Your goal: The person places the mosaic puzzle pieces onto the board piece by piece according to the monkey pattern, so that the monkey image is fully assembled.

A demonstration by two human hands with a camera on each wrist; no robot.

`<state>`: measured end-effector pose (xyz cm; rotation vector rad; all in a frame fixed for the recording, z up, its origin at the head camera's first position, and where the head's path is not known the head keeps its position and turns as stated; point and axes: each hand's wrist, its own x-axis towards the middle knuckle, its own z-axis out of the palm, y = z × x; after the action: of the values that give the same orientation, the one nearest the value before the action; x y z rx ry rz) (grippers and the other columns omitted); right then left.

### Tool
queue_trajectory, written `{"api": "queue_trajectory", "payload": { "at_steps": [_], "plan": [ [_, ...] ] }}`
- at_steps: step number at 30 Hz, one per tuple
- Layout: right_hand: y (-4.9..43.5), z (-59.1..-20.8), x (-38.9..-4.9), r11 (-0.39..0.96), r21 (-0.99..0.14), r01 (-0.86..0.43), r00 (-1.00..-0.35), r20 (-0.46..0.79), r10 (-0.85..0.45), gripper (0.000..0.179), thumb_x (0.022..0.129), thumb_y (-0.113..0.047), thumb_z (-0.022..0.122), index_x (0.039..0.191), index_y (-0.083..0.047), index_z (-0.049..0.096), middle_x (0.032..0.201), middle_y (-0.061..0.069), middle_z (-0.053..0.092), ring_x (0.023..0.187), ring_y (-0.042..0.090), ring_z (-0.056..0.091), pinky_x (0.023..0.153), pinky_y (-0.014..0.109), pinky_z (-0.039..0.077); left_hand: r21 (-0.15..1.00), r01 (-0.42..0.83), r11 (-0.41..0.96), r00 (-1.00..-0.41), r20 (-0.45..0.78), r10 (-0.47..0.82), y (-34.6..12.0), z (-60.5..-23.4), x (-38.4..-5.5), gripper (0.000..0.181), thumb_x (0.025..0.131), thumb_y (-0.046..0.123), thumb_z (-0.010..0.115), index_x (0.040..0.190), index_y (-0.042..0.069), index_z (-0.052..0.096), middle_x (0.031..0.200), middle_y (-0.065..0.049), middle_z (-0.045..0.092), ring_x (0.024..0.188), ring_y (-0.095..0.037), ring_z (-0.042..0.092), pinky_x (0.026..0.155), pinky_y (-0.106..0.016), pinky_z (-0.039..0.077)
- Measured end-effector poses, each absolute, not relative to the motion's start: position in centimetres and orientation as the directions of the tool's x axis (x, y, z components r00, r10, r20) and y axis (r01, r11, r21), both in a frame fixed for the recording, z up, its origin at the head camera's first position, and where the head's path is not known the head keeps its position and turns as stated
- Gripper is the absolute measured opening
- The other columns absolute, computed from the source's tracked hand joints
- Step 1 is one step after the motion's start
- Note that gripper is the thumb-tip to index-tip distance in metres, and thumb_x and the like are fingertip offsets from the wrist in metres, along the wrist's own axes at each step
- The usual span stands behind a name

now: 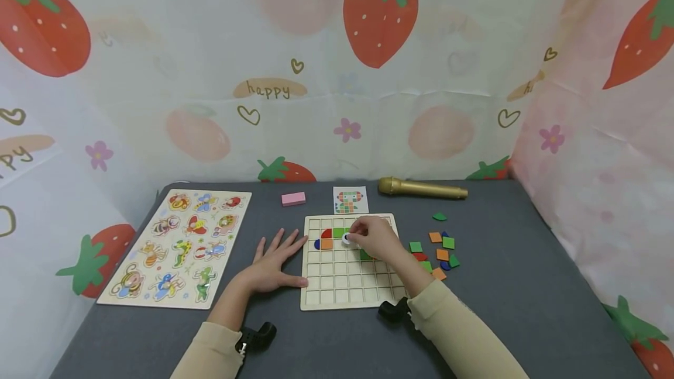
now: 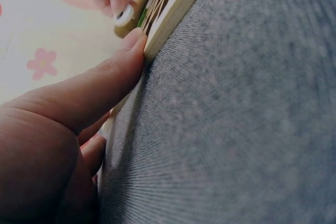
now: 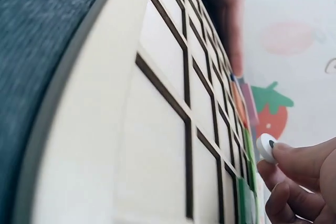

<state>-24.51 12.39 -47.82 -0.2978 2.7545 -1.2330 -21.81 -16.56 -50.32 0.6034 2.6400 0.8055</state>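
Note:
A wooden grid board [image 1: 326, 297] lies in the middle of the table. My left hand [image 1: 271, 268] lies at its left side, fingers spread; the thumb and a fingertip touch the board's edge. Over the upper part of the grid, my right hand [image 1: 378, 240] pinches a small white disc [image 3: 266, 148] with a dark spot between thumb and finger. In the grid near it sit a red piece [image 1: 326, 233], green pieces [image 1: 341, 231], a blue piece [image 1: 317, 244] and an orange square [image 1: 326, 244]. A dark green piece [image 1: 365, 255] shows below the right hand, which partly covers that area.
Loose coloured pieces [image 1: 442, 255] are scattered right of the board. Behind it lie a picture card [image 1: 350, 200], a pink block [image 1: 293, 199] and a gold microphone [image 1: 426, 189]. An insect puzzle board [image 1: 158, 304] occupies the left side. A strawberry-print curtain [image 1: 326, 151] hangs behind the table.

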Motion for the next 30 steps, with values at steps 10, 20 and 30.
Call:
{"api": "queue_trajectory", "payload": {
  "at_steps": [10, 20, 30],
  "plan": [
    [10.4, -47.9, -24.5, 0.769, -0.619, -0.158, -0.974, -0.032, -0.226, 0.011, 0.092, -0.026, 0.075, 0.085, -0.019, 0.072, 0.077, -0.006, 0.066, 0.067, 0.012, 0.058, 0.060, 0.030, 0.046, 0.590, 0.302, 0.749, -0.861, -0.169, 0.480, -16.5, -50.3, -21.8, 0.102, 0.080, 0.059, 0.078, 0.162, 0.027, 0.027, 0.171, -0.004, 0.013, 0.157, -0.035, -0.007, 0.119, -0.064, -0.014],
    [10.1, -47.8, -24.5, 0.807, -0.561, -0.184, -0.969, -0.033, -0.243, 0.011, 0.092, -0.029, 0.075, 0.084, -0.022, 0.071, 0.077, -0.009, 0.064, 0.068, 0.011, 0.057, 0.061, 0.030, 0.046, 0.593, 0.301, 0.747, -0.859, -0.171, 0.482, -16.5, -50.4, -21.8, 0.102, 0.080, 0.059, 0.078, 0.162, 0.027, 0.027, 0.171, -0.005, 0.012, 0.157, -0.035, -0.008, 0.119, -0.064, -0.015],
    [11.9, -47.2, -23.3, 0.763, -0.609, -0.218, -0.967, 0.031, -0.251, 0.007, 0.094, -0.026, 0.074, 0.089, -0.021, 0.074, 0.082, -0.009, 0.067, 0.072, 0.010, 0.059, 0.063, 0.031, 0.049, 0.590, 0.304, 0.748, -0.861, -0.166, 0.480, -16.6, -50.3, -21.8, 0.104, 0.079, 0.059, 0.079, 0.162, 0.026, 0.027, 0.171, -0.005, 0.013, 0.157, -0.036, -0.007, 0.119, -0.064, -0.015]
  ]
}}
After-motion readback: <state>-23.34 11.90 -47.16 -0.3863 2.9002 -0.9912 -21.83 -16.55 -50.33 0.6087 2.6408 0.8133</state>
